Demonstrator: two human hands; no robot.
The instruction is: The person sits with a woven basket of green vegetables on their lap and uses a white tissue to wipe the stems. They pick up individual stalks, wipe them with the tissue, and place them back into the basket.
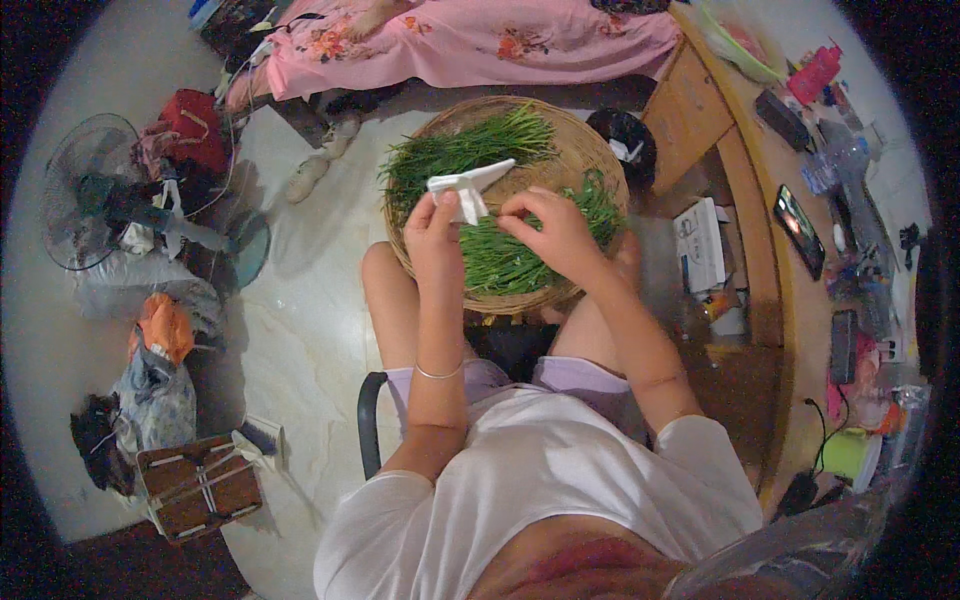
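My left hand is raised over a round wicker basket and grips a folded white tissue or cloth. One end of this white piece tapers to the right, and a loose flap hangs down. Close beside the flap, my right hand has its thumb and index fingertips together; whether something thin is pinched there cannot be made out. Long green chive-like stalks lie in a bundle at the basket's far side. More green stalks with small pale tips lie at its near side, partly behind my hands.
The basket is by my knees. A wooden desk on the right bears a phone and bottles. A black bag stands beyond the basket. Leftward are a standing fan and a folded small table. Someone's foot rests on a pink-covered bed.
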